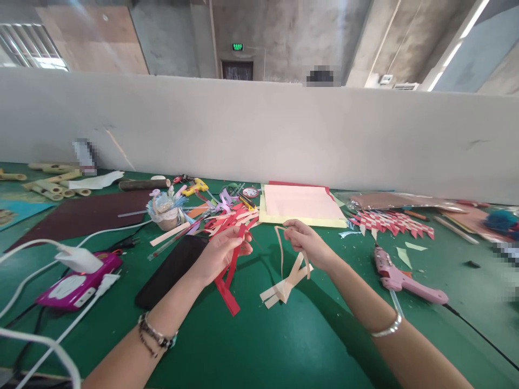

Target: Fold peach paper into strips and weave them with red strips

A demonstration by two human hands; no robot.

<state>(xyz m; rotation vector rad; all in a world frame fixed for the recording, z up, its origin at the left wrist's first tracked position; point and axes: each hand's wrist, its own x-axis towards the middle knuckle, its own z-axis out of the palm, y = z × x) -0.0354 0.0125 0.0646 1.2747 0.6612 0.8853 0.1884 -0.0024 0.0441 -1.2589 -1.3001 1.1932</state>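
My left hand is closed on a red paper strip, which is folded and hangs toward the table. Between finger and thumb, my right hand pinches a pale peach paper strip that bends down on both sides of the fingers. Below the right hand, several cream paper strips lie crossed and folded together on the green table. Another red strip end reaches the table under my left hand. The two hands are apart, with both strips held above the table.
A pink hot glue gun lies at right with its cord trailing. A purple power strip with white plugs is at left. Behind my hands are a paper stack, loose strips, a black case and a woven red-and-white paper piece.
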